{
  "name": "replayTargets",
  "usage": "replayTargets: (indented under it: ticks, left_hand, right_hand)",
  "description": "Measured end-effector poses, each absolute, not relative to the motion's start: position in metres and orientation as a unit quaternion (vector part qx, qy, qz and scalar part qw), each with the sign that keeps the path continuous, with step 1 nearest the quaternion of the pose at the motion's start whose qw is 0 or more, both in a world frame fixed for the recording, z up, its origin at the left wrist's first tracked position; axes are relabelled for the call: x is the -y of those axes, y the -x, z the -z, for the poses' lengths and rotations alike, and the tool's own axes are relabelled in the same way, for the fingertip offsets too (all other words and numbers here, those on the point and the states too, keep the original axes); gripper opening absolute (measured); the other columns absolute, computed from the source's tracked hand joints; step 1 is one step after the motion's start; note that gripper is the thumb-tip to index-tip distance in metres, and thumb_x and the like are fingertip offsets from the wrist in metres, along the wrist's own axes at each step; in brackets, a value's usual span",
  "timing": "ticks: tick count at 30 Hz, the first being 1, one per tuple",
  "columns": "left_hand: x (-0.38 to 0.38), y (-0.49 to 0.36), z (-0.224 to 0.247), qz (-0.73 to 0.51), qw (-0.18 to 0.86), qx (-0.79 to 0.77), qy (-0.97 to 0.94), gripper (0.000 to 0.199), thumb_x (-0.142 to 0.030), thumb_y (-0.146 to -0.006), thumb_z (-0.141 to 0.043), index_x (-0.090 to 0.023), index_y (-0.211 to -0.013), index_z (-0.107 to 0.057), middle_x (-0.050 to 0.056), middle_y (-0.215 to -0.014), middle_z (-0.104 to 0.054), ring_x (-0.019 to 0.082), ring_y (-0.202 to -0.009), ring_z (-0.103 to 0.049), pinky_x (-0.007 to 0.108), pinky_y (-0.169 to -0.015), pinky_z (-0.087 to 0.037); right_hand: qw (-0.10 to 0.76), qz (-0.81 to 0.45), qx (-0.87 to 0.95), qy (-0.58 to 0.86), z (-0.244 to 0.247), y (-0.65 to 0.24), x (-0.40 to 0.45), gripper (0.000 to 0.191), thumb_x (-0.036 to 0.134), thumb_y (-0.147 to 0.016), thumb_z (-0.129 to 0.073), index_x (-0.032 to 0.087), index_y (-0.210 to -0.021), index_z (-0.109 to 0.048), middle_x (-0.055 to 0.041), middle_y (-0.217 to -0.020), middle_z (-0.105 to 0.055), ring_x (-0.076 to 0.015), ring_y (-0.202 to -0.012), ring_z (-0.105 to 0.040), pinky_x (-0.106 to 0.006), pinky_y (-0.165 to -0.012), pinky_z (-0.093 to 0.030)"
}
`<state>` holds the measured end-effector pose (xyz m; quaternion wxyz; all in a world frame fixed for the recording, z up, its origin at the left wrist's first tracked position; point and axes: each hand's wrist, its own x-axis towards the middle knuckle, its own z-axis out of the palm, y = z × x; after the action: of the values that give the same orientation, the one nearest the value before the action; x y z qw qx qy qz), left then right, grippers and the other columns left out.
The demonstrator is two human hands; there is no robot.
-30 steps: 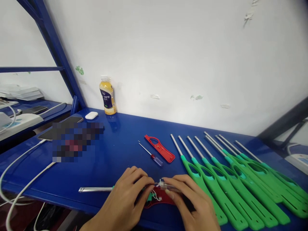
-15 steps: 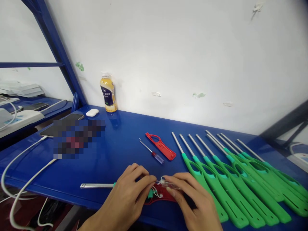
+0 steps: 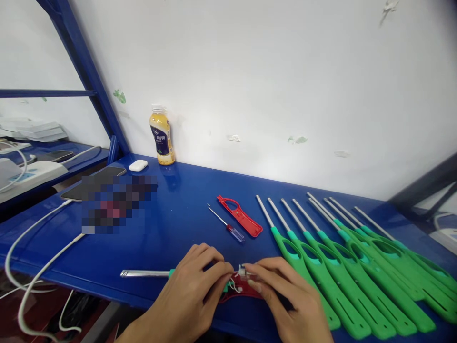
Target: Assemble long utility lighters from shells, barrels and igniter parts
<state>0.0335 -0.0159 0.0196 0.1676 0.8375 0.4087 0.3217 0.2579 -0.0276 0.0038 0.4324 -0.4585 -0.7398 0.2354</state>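
In front of me lies an opened lighter with a red handle half (image 3: 243, 291), its metal barrel (image 3: 144, 273) pointing left and thin white wires showing inside. My right hand (image 3: 285, 295) pinches a small clear fuel tank with a white valve (image 3: 243, 271) above the handle. My left hand (image 3: 194, 288) reaches over the lighter, thumb and forefinger pressed together at a thin white tube beside the valve; the fingers partly hide it. Beyond the hands lie a small screwdriver (image 3: 235, 233) with a clear handle and the other red handle half (image 3: 246, 223).
Several green long-barrelled lighters (image 3: 357, 286) lie side by side on the right of the blue table (image 3: 185, 205). At the back left stand a yellow drink bottle (image 3: 162, 138) and a white earphone case (image 3: 138, 165). A phone (image 3: 107, 176) and white cables (image 3: 39, 228) lie at left.
The view has shifted slightly. My right hand's fingertips have turned a little around the fuel tank, covering more of it. The left hand keeps its pinch.
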Motion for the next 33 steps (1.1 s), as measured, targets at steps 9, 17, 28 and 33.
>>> replayTargets:
  ticks: [9, 17, 28, 33]
  left_hand:
    - [0.0165, -0.0342, -0.0195, -0.326, 0.176, -0.408, -0.834, 0.024, -0.01, -0.108, -0.047, -0.025, -0.113, -0.065, 0.002, -0.1, -0.065, 0.019, -0.088, -0.057, 0.036, -0.083, -0.046]
    - [0.0154, -0.0355, -0.0215, -0.331, 0.167, -0.401, -0.838, 0.022, -0.01, -0.108, -0.047, -0.023, -0.11, -0.065, 0.002, -0.099, -0.066, 0.019, -0.088, -0.056, 0.035, -0.082, -0.047]
    - [0.016, -0.0357, -0.0166, -0.374, 0.138, -0.357, -0.845, 0.021, -0.006, -0.107, -0.048, -0.02, -0.111, -0.063, 0.003, -0.099, -0.067, 0.019, -0.089, -0.056, 0.032, -0.081, -0.049]
    - [0.0159, -0.0358, -0.0158, -0.373, 0.113, -0.347, -0.853, 0.021, -0.004, -0.106, -0.048, -0.018, -0.111, -0.063, 0.004, -0.098, -0.066, 0.02, -0.088, -0.054, 0.032, -0.08, -0.049]
  right_hand:
    - [0.458, -0.24, 0.711, 0.477, -0.0011, -0.2527, 0.0322, 0.023, 0.031, -0.105, -0.061, 0.036, -0.113, -0.082, -0.0022, -0.1, -0.074, -0.0161, -0.085, -0.075, -0.021, -0.079, -0.062]
    - [0.456, -0.238, 0.711, 0.479, -0.0019, -0.254, 0.0326, 0.024, 0.027, -0.103, -0.063, 0.038, -0.115, -0.081, -0.0014, -0.101, -0.074, -0.0156, -0.087, -0.074, -0.021, -0.081, -0.059]
    - [0.464, -0.241, 0.724, 0.449, 0.0001, -0.2556, 0.0325, 0.03, 0.02, -0.102, -0.064, 0.04, -0.119, -0.08, 0.0011, -0.102, -0.073, -0.013, -0.086, -0.074, -0.018, -0.078, -0.06]
    - [0.47, -0.222, 0.745, 0.418, 0.0001, -0.2575, 0.0308, 0.037, 0.013, -0.101, -0.062, 0.039, -0.123, -0.078, 0.0008, -0.103, -0.073, -0.0123, -0.087, -0.075, -0.017, -0.078, -0.062]
